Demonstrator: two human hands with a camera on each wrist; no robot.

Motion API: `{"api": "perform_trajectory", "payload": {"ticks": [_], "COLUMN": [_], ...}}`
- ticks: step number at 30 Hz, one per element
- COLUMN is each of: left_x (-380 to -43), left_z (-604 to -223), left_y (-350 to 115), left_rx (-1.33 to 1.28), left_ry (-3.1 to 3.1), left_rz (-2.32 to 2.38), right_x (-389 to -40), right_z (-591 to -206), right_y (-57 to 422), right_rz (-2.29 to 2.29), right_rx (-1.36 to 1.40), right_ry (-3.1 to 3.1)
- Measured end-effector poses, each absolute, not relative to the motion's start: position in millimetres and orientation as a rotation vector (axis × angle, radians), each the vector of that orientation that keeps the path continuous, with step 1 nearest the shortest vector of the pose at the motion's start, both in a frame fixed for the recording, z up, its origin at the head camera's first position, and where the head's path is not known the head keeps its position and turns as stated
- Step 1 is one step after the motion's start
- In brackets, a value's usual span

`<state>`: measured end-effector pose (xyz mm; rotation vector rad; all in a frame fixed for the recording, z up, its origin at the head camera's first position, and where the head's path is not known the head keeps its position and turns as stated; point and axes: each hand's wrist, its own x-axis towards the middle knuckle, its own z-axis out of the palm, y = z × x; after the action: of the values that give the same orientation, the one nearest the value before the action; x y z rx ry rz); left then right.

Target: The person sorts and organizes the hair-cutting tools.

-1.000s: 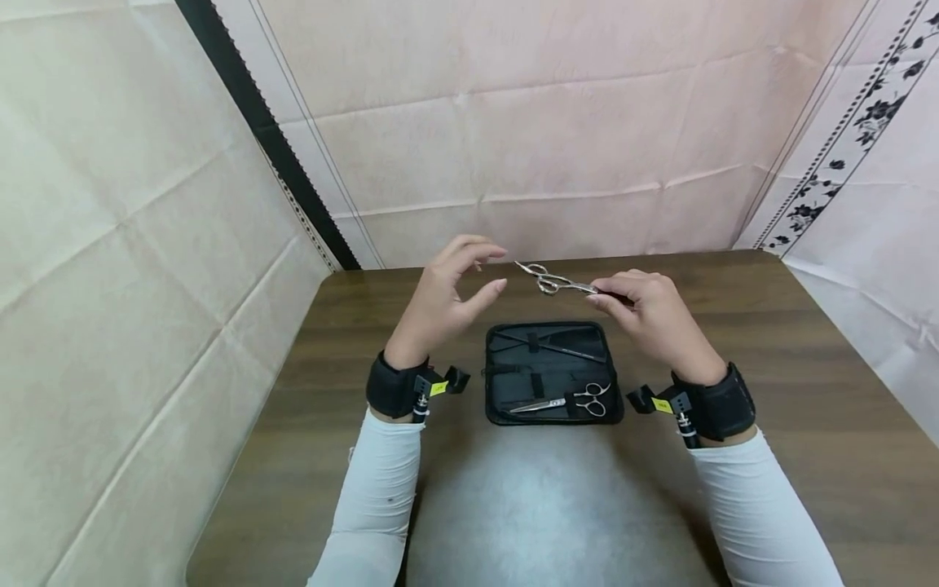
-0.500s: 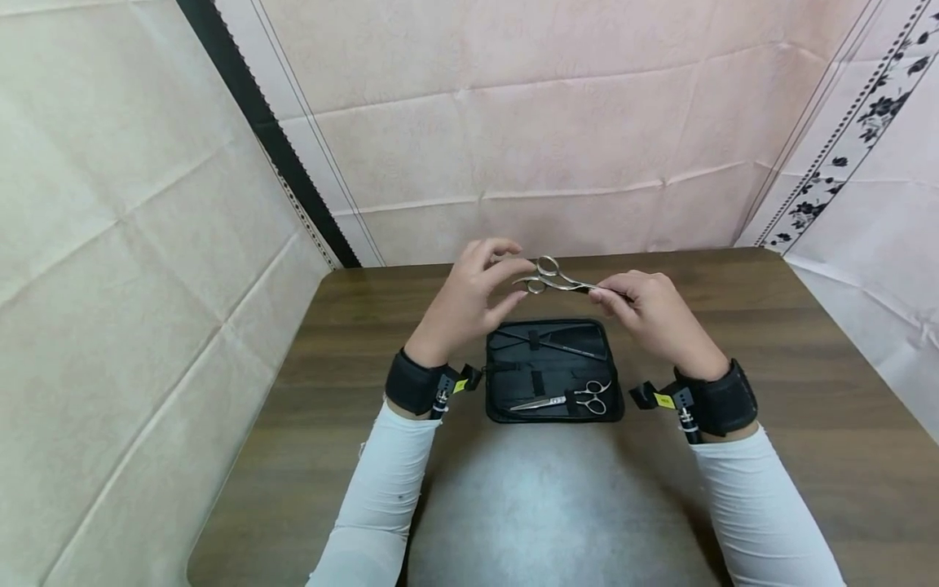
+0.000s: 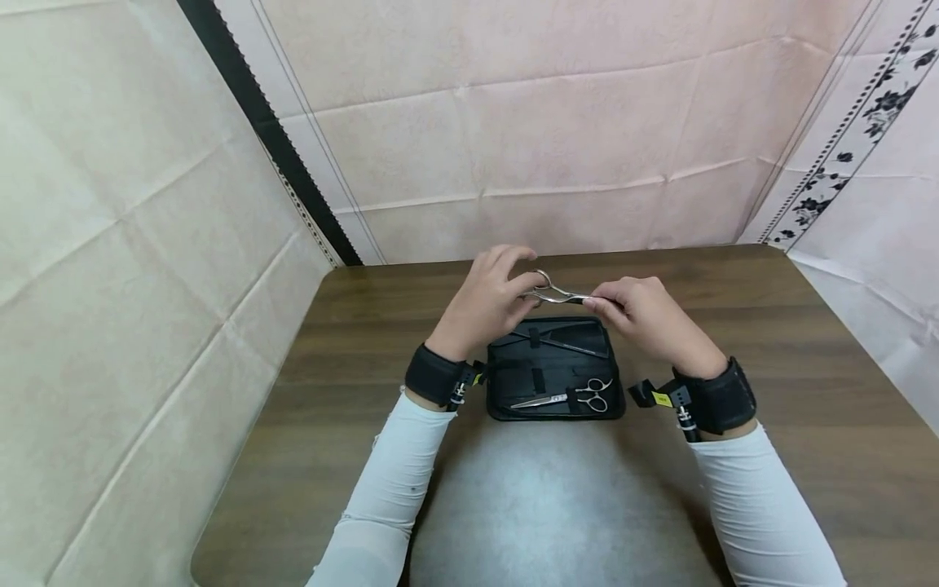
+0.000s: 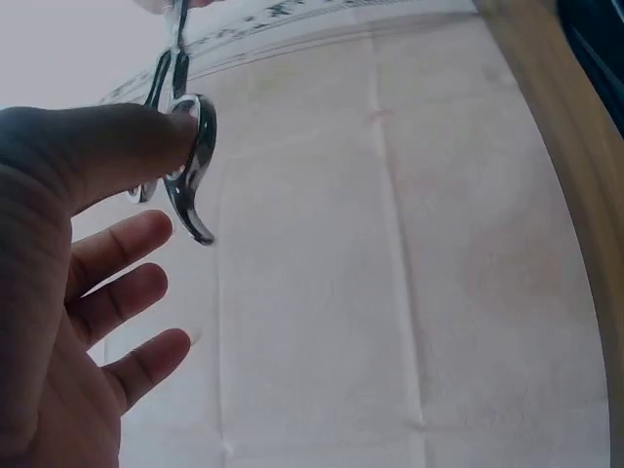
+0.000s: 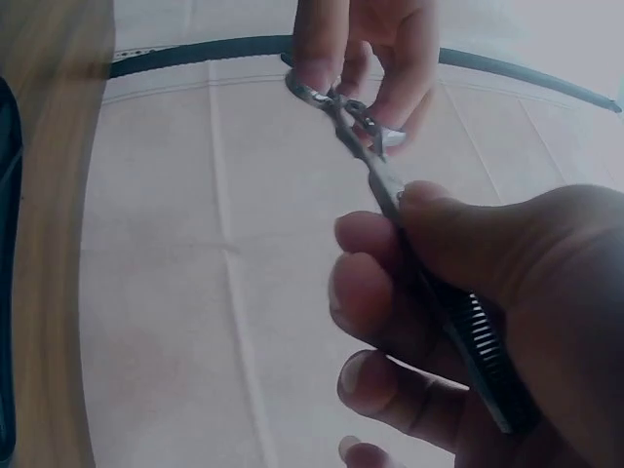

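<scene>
A pair of thinning scissors (image 3: 565,297) is held in the air between the two hands, above the far side of a black case (image 3: 513,381). My right hand (image 3: 649,322) pinches them at the blades with thumb and fingers; the comb-like teeth (image 5: 483,331) show beside the palm in the right wrist view. At the other end, my left hand (image 3: 484,308) grips the finger rings (image 4: 203,136) between thumb and fingers. In the left wrist view its other fingers (image 4: 122,297) spread away from the handle, and a curved finger rest juts out below the ring.
The open case lies on a wooden table (image 3: 792,367). In it lie a second pair of scissors (image 3: 543,402), under a strap, and dark slender tools (image 3: 575,350) near its far edge. A grey mat-like area (image 3: 543,497) lies in front. Pale cloth (image 3: 572,147) hangs behind the table.
My left hand has moved right and closed its thumb and fingers on the scissors' rings. The scissors have turned slightly in the right hand, which stays nearly in place.
</scene>
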<state>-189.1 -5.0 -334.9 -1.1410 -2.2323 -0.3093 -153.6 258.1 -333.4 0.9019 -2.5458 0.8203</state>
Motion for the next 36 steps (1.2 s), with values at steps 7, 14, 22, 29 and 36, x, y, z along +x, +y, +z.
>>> {"api": "perform_trajectory", "payload": {"ticks": [7, 14, 22, 29, 36], "left_x": [-185.0, -184.3, -181.0, -180.2, -180.6], "left_z": [-342.5, -346.4, -347.9, -348.5, -353.2], "left_y": [8.6, 15.4, 13.5, 7.7, -3.1], "left_rx": [-1.012, -0.97, -0.981, -0.969, -0.966], "left_ry": [-2.259, -2.235, -2.268, -2.339, -2.381], "left_rz": [-0.021, 0.069, 0.06, 0.042, 0.031], "right_x": [-155.8, -157.9, -159.5, -163.6, -166.0], "right_z": [-336.6, -338.0, -341.5, -345.2, -350.2], "right_y": [256.4, 258.8, 263.3, 267.9, 273.8], "right_rz": [0.73, 0.733, 0.847, 0.895, 0.922], "right_rx": [0.893, 0.872, 0.854, 0.831, 0.823], "right_ry": [-2.622, -2.706, -2.754, -2.765, -2.785]}}
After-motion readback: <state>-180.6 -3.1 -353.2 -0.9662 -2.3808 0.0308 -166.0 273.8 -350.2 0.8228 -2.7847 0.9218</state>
